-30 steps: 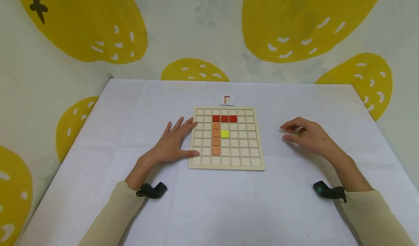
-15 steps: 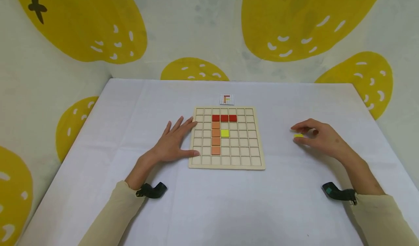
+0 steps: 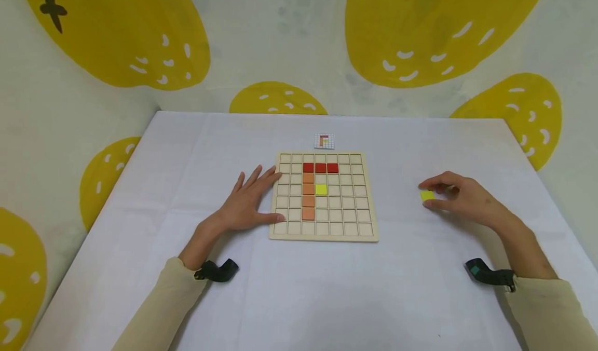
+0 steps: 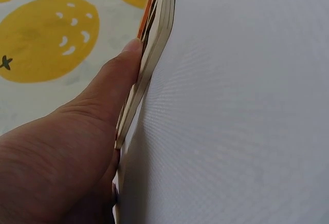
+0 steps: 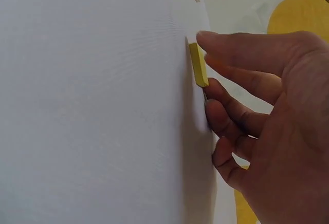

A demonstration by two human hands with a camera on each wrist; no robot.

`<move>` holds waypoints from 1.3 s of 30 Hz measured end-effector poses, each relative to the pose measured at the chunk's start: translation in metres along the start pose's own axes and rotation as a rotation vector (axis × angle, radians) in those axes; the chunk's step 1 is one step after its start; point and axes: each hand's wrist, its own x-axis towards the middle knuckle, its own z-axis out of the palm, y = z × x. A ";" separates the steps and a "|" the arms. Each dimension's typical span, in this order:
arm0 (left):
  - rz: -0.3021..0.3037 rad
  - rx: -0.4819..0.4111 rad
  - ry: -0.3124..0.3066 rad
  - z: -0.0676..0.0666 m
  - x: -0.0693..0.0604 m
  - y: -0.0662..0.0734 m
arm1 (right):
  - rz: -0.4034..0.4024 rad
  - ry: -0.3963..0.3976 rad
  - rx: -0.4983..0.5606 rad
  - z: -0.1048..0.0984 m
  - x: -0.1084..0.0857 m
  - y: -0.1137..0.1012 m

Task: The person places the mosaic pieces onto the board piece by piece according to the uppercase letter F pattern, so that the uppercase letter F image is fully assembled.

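Observation:
A wooden grid board (image 3: 322, 237) lies on the table, bearing a row of red tiles (image 3: 320, 167), a column of orange tiles (image 3: 308, 189) and one yellow tile (image 3: 321, 189). My left hand (image 3: 245, 200) rests at the board's left edge with fingers spread; its thumb (image 4: 121, 72) lies over the rim in the left wrist view. To the right of the board, my right hand (image 3: 460, 199) pinches a loose square yellow tile (image 3: 427, 196) between thumb and fingers, low over the cloth. That tile (image 5: 199, 64) appears edge-on in the right wrist view.
A small printed card (image 3: 324, 141) showing a coloured grid pattern lies just behind the board. White cloth (image 3: 327, 294) covers the table. Behind it hangs a patterned wall covering (image 3: 280, 34). Each wrist carries a black camera mount (image 3: 489, 274).
My right hand has moved a little to the right, away from the board. The yellow tile between its fingers now shows more fully. The left hand and board stay put.

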 end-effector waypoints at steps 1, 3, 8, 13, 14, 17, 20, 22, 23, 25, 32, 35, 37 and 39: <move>0.000 -0.001 0.000 0.000 0.000 0.000 | -0.005 -0.013 -0.008 -0.001 0.000 0.000; -0.001 -0.001 -0.001 -0.001 0.000 0.001 | -0.018 -0.036 -0.016 -0.003 -0.001 0.000; -0.005 -0.005 0.000 -0.001 -0.001 0.001 | -0.046 -0.061 -0.021 -0.006 -0.001 0.003; 0.001 -0.012 0.004 -0.002 -0.001 0.002 | -0.046 -0.058 -0.017 -0.007 0.000 0.002; 0.001 -0.012 0.004 -0.002 -0.001 0.002 | -0.043 -0.058 -0.020 -0.007 0.001 0.002; 0.002 -0.013 0.002 -0.001 -0.001 0.002 | -0.042 -0.057 -0.035 -0.007 0.001 -0.001; 0.002 -0.012 0.001 -0.001 -0.001 0.001 | -0.068 -0.037 -0.050 -0.005 0.002 -0.002; 0.001 -0.014 0.002 -0.001 -0.001 0.001 | -0.094 -0.013 -0.058 -0.003 0.003 -0.003; 0.000 -0.013 0.001 -0.001 -0.001 0.001 | -0.107 0.000 -0.057 -0.002 0.004 -0.004; -0.001 -0.011 0.002 -0.001 -0.001 0.001 | -0.131 0.022 -0.063 0.000 0.006 -0.006; -0.001 -0.008 0.004 0.000 0.000 0.001 | -0.136 0.051 -0.070 0.008 0.014 -0.011; -0.001 -0.008 0.005 0.000 0.000 0.000 | -0.081 0.032 -0.078 0.009 0.016 -0.015; -0.002 -0.006 0.004 0.000 0.000 0.001 | -0.037 0.015 -0.075 0.009 0.017 -0.016; -0.003 -0.009 0.000 0.000 0.000 0.002 | 0.001 0.004 -0.076 0.010 0.018 -0.017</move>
